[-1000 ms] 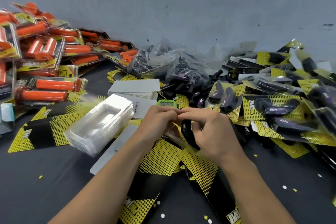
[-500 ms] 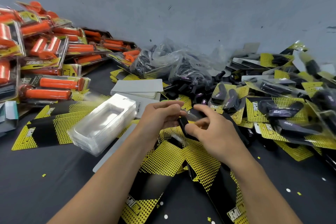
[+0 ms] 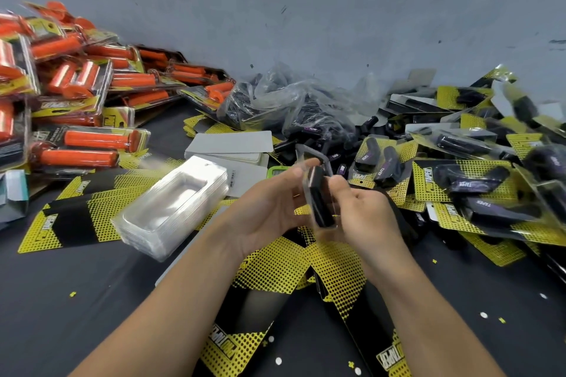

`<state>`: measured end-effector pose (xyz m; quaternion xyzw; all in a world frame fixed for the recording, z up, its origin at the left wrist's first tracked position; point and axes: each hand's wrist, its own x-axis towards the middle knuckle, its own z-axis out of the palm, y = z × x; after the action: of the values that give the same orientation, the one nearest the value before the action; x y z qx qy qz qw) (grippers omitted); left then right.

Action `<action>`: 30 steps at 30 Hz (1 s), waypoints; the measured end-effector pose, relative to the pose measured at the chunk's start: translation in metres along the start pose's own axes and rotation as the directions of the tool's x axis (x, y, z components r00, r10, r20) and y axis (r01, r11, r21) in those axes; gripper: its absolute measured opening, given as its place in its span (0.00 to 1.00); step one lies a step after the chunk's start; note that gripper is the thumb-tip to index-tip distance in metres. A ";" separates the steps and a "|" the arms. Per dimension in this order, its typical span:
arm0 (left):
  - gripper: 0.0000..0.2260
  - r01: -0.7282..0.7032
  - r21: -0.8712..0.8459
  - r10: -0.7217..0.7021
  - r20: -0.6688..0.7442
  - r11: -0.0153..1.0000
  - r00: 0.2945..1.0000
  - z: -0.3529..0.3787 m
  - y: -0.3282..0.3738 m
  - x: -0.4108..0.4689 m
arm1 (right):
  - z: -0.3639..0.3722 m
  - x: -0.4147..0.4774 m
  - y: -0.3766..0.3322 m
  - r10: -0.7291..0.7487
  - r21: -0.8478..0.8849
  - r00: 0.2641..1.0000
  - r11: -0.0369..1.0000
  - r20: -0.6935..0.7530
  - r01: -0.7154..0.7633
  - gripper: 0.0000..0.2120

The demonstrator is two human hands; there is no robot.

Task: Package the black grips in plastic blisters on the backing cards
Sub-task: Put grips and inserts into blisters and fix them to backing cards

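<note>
Just right of the stack of clear plastic blisters (image 3: 174, 205), the left hand (image 3: 269, 211) and right hand (image 3: 364, 217) pinch a transparent blister shell (image 3: 307, 190), a black rubber grip (image 3: 321, 205) seemingly half seated inside; slack thumbs could let it spring out onto the yellow-and-black backing cards (image 3: 269, 269)
</note>
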<state>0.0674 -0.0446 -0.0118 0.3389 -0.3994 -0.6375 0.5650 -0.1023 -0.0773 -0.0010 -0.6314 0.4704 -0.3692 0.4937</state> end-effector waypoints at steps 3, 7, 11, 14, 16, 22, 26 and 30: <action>0.26 -0.027 -0.167 0.010 -0.103 0.986 0.995 -0.005 0.004 -0.001 | -0.009 -0.002 -0.001 -0.254 -0.394 0.958 0.900 -0.134 0.184 0.28; 0.29 -0.121 -0.311 0.048 -0.232 0.943 0.971 -0.017 0.010 -0.002 | -0.030 -0.010 -0.013 -0.096 -0.602 0.991 0.786 0.098 0.136 0.25; 0.29 -0.144 -0.351 0.049 -0.267 0.925 0.963 -0.023 0.009 0.000 | -0.027 -0.031 -0.031 0.272 -0.869 0.908 0.466 0.320 0.167 0.30; 0.29 -0.143 -0.371 0.060 -0.226 0.917 0.972 -0.024 0.009 0.000 | -0.015 -0.038 -0.035 0.267 -0.901 0.907 0.377 0.326 0.213 0.30; 0.29 -0.132 -0.377 0.059 -0.201 0.917 0.978 -0.024 0.008 0.000 | -0.018 -0.037 -0.039 0.278 -0.897 0.903 0.392 0.327 0.204 0.30; 0.28 -0.100 -0.383 0.053 -0.129 0.918 0.990 -0.027 0.006 0.002 | -0.040 -0.027 -0.039 0.301 -0.827 0.884 0.542 0.358 0.150 0.24; 0.25 -0.100 -0.410 0.063 -0.102 0.907 0.993 -0.027 0.006 0.004 | -0.054 -0.011 -0.030 -0.026 -0.749 0.985 0.646 0.173 0.149 0.15; 0.24 -0.134 -0.424 0.088 -0.127 0.896 0.988 -0.029 0.003 0.007 | -0.052 -0.004 -0.029 -0.324 -0.434 0.927 0.875 -0.189 0.217 0.13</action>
<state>0.0933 -0.0552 -0.0223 0.2151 -0.2369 -0.6580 0.6816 -0.1453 -0.0854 0.0400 -0.7267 0.5026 -0.4078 0.2302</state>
